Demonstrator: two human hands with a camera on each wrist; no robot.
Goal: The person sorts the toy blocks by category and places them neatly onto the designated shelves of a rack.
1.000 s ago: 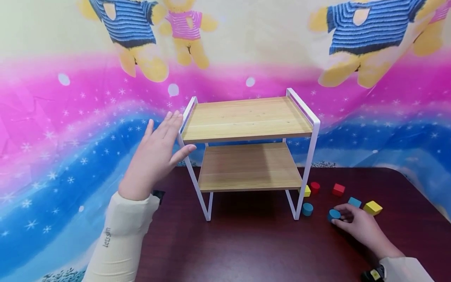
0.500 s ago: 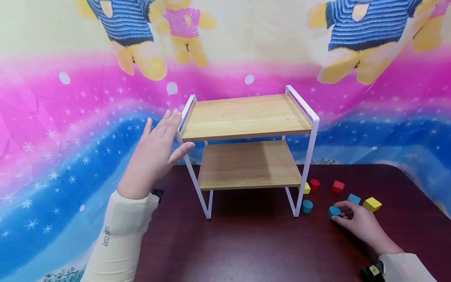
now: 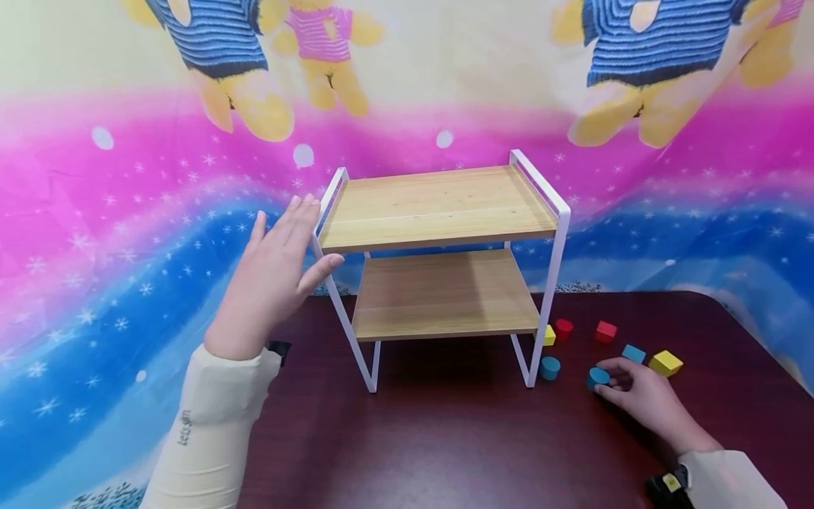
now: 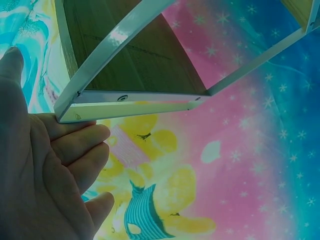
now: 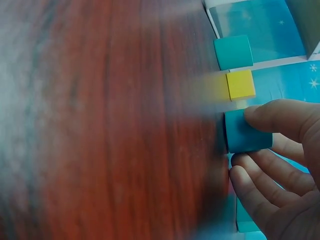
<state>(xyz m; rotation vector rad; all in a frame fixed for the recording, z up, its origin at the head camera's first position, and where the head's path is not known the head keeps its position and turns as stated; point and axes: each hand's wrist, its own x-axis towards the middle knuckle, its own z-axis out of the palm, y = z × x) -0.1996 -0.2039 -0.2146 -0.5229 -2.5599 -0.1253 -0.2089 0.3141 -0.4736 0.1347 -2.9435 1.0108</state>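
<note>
At the left upright of a two-tier shelf (image 3: 439, 205), with wooden boards and a white frame, my left hand (image 3: 262, 286) is raised with its fingers straight. In the left wrist view those fingers (image 4: 82, 142) touch the corner of the white frame (image 4: 140, 96). Low over the table on the right, my right hand (image 3: 651, 403) pinches a blue cylinder block (image 3: 598, 378) between thumb and fingers. The right wrist view shows the thumb on this cylinder (image 5: 247, 135), which sits at the tabletop; whether it is lifted, I cannot tell.
Beside the shelf's right leg lie another blue cylinder (image 3: 550, 367), a yellow block (image 3: 550, 336) partly behind the leg, and a red cylinder (image 3: 563, 328). Farther right are a red block (image 3: 605, 331), a blue block (image 3: 634, 354) and a yellow block (image 3: 665, 363). A patterned curtain (image 3: 407, 85) hangs behind.
The head view has shifted slightly, so everything sits a little higher and farther left in it. Both hands keep their pose, the right one still pinching the blue cylinder.
</note>
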